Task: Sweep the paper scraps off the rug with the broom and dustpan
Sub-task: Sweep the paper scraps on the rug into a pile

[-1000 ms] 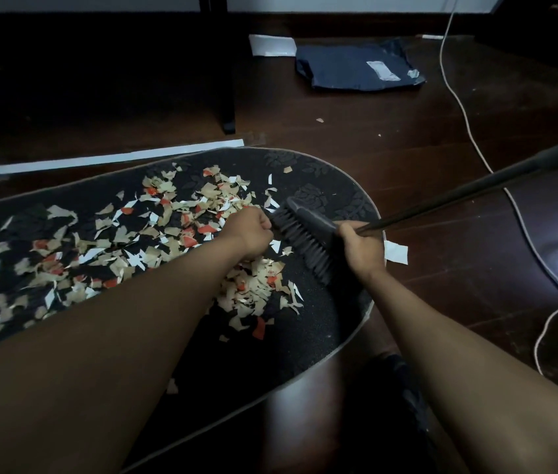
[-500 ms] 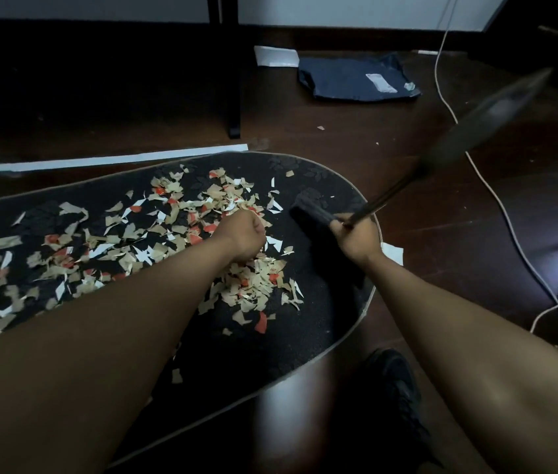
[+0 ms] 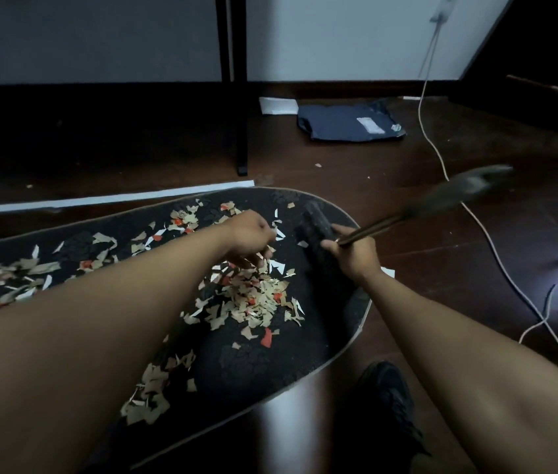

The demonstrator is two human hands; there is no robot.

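**Broom head on the rug's right end, scraps heaped beside it**

I see a dim room with a dark wooden floor [image 3: 407,186] and a pale wall behind; a dark oval rug [image 3: 257,364] with a light edge lies across it, its long axis running from the left of the view to a rounded end at the right; a white cable [image 3: 476,220] trails over the floor to the right of the rug, and a dark blue bag [image 3: 346,123] lies flat near the wall.

The broom [image 3: 318,234] has its dark brush head set on the rug near that rounded end; its long axis runs from the head up and to the right, the thin shaft widening into a blurred dark grip that points toward the cable. My right hand [image 3: 353,254] has its fingers curled round the shaft just where it meets the head. My left hand [image 3: 250,237] hovers over the paper scraps [image 3: 253,295], fingers bent downward at the pile; I cannot tell whether they pinch any piece.

The scraps are small torn bits, mostly tan, some white, a few red; the thickest heap sits just left of the brush head, with looser scatter running left along the rug.
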